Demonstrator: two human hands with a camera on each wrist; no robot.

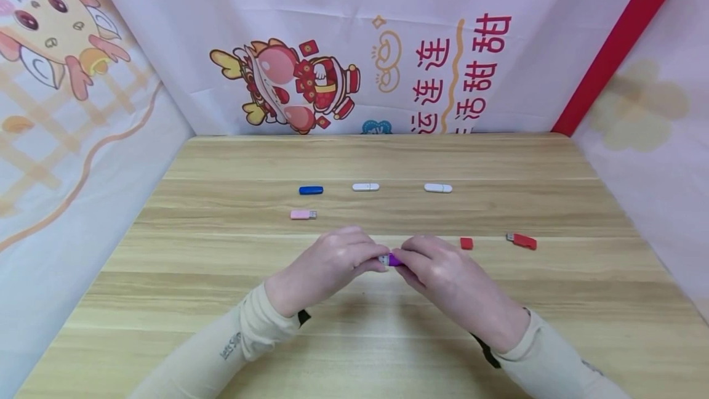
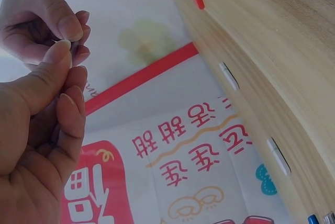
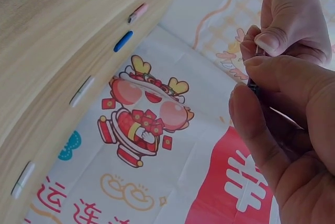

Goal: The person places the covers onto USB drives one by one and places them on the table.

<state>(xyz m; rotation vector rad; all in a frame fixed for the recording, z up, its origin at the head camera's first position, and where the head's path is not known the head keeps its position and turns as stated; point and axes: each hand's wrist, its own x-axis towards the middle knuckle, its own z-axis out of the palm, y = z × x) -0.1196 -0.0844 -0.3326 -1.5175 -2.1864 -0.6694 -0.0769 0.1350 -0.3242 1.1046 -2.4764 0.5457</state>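
Observation:
Over the near middle of the table, both hands meet at a small purple USB flash drive (image 1: pixel 394 260). My left hand (image 1: pixel 332 266) pinches its silvery end between thumb and fingertips, and my right hand (image 1: pixel 445 276) pinches the purple body from the other side. Fingers cover most of the drive. Up close in the left wrist view, the thumb and fingertips of the left hand (image 2: pixel 42 124) nearly touch those of the right. From the right wrist, the right hand (image 3: pixel 293 114) hides almost all of what it grips.
Behind the hands lie a blue stick (image 1: pixel 311 190), a white capped drive (image 1: pixel 365 187) and another white drive (image 1: pixel 438 188). A pink drive (image 1: pixel 301 215) shows its metal plug. To the right are a red cap (image 1: pixel 466 243) and an uncapped red drive (image 1: pixel 524 241). Printed cloth hangs around the table (image 1: pixel 221 165).

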